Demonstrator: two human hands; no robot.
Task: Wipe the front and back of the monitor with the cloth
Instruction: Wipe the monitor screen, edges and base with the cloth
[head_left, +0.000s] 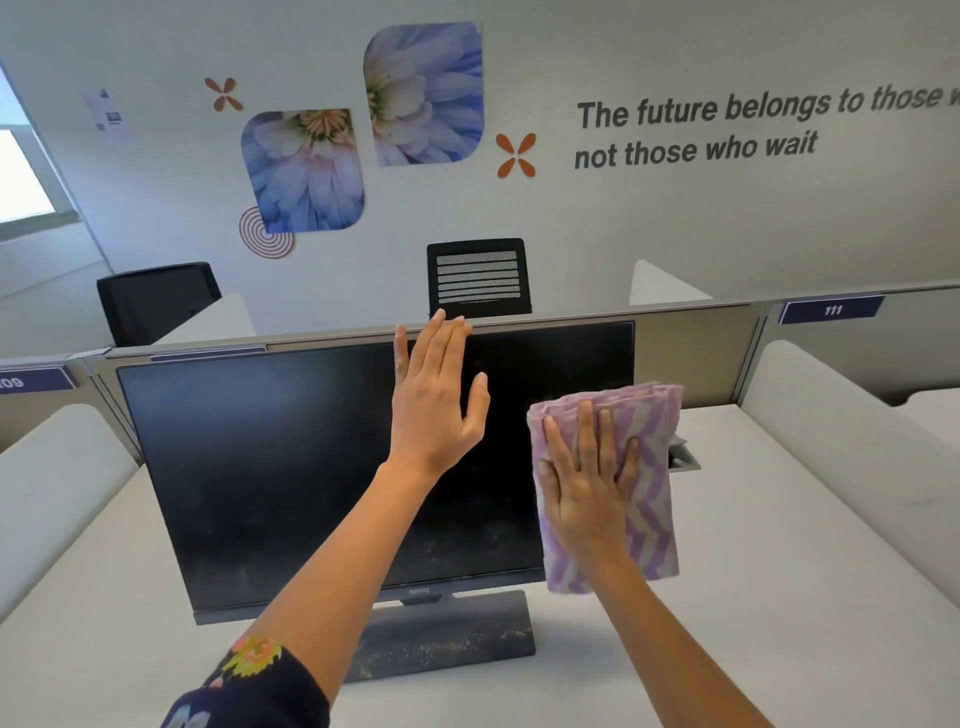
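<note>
A black monitor with a dusty screen stands on its grey base on the white desk. My left hand is raised flat in front of the upper middle of the screen, fingers together and reaching the top edge, holding nothing. A folded purple and white zigzag cloth covers the screen's right edge. My right hand lies flat on the cloth with fingers spread, pressing it against the monitor. The back of the monitor is hidden.
The white desk has low white dividers left and right. A grey partition runs behind the monitor. Beyond it stand two black chair backs. A cable port sits right of the cloth.
</note>
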